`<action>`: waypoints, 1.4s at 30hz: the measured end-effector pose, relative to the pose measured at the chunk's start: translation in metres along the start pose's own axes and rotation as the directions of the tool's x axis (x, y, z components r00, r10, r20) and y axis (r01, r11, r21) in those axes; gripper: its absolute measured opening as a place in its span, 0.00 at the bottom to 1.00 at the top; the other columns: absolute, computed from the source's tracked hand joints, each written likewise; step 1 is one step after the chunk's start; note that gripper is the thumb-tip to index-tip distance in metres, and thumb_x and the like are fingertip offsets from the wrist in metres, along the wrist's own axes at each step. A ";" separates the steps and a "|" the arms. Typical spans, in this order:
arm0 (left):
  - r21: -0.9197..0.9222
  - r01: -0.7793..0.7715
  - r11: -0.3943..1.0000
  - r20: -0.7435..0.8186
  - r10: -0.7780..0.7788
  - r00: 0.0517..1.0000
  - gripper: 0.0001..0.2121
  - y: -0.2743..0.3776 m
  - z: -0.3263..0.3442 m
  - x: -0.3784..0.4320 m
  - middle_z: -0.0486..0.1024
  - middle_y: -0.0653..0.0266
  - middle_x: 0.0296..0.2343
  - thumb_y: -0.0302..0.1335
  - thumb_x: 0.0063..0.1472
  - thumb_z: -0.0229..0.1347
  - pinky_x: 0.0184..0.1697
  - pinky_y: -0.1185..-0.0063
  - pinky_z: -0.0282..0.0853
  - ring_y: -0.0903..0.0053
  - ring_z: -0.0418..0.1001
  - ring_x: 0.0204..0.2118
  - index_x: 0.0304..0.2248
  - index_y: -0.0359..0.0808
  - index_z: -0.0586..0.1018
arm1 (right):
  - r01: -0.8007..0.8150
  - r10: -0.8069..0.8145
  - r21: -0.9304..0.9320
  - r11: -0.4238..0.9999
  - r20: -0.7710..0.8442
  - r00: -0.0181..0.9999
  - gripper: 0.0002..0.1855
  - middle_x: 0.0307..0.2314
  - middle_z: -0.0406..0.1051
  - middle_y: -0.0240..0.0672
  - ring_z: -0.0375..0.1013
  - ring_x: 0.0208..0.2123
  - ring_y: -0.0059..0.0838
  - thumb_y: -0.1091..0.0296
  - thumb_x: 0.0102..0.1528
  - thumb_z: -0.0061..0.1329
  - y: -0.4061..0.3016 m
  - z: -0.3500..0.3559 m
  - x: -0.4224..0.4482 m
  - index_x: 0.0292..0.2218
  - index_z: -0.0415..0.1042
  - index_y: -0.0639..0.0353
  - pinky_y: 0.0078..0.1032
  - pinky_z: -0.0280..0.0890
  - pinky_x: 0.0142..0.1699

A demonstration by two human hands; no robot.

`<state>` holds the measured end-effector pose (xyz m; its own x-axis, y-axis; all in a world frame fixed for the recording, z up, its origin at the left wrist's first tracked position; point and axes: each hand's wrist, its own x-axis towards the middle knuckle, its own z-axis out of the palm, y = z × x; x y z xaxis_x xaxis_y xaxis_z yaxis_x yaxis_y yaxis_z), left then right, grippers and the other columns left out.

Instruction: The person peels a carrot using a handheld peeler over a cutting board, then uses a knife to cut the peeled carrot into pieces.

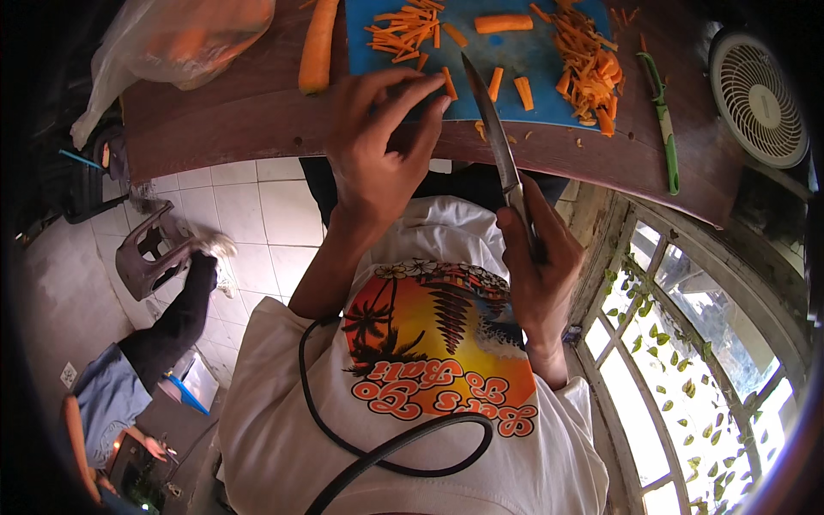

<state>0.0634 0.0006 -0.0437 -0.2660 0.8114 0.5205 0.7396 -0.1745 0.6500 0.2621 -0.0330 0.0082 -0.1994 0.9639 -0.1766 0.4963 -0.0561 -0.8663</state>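
Observation:
My right hand (544, 257) is closed round the handle of a kitchen knife (492, 122), its blade pointing up over the near edge of a blue cutting board (496, 55). With fingertips at a small carrot piece (450, 84), my left hand (386, 116) hovers at the board's lower left; whether it grips the piece is unclear. Cut carrot sticks (405, 29) are heaped at the board's upper left. Short carrot pieces (524, 93) and a thicker carrot chunk (504, 24) lie in its middle. Carrot peelings (589, 64) are piled at the right.
Left of the board lie a whole carrot (317, 51) and a plastic bag (187, 45) of carrots. A green-handled peeler or knife (667, 141) and a small fan (759, 100) are on the right. Another person (109, 399) and a plastic stool (151, 251) are at the lower left.

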 end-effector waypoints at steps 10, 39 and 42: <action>0.049 -0.181 0.982 0.048 0.179 0.983 0.14 -0.007 -0.003 0.003 0.82 0.71 0.38 0.16 0.49 0.67 0.38 0.78 0.71 0.74 0.76 0.38 0.36 0.40 0.86 | 0.195 -0.196 -0.069 0.978 -0.005 0.981 0.23 0.31 0.74 0.46 0.77 0.29 0.41 0.79 0.58 0.52 -0.004 0.011 0.005 0.55 0.69 0.67 0.32 0.69 0.34; -0.004 -0.264 0.965 0.054 0.263 0.963 0.11 -0.013 -0.003 -0.004 0.82 0.67 0.38 0.19 0.49 0.64 0.38 0.77 0.72 0.71 0.73 0.35 0.35 0.32 0.85 | 0.234 -0.239 -0.170 0.957 -0.008 0.971 0.24 0.32 0.72 0.49 0.77 0.30 0.46 0.80 0.60 0.50 -0.008 0.027 -0.003 0.57 0.66 0.67 0.35 0.69 0.31; -0.003 -0.260 0.966 0.057 0.260 0.964 0.11 -0.012 -0.003 -0.005 0.82 0.67 0.38 0.19 0.49 0.64 0.38 0.77 0.71 0.70 0.72 0.35 0.35 0.32 0.85 | 0.177 -0.179 -0.187 0.966 0.009 0.984 0.24 0.34 0.74 0.53 0.78 0.33 0.48 0.80 0.60 0.50 -0.010 0.029 -0.005 0.57 0.66 0.67 0.36 0.70 0.34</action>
<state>0.0546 -0.0028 -0.0524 -0.0290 0.7685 0.6392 0.7816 -0.3812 0.4937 0.2337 -0.0449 0.0048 -0.2922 0.9561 -0.0228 0.6021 0.1654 -0.7811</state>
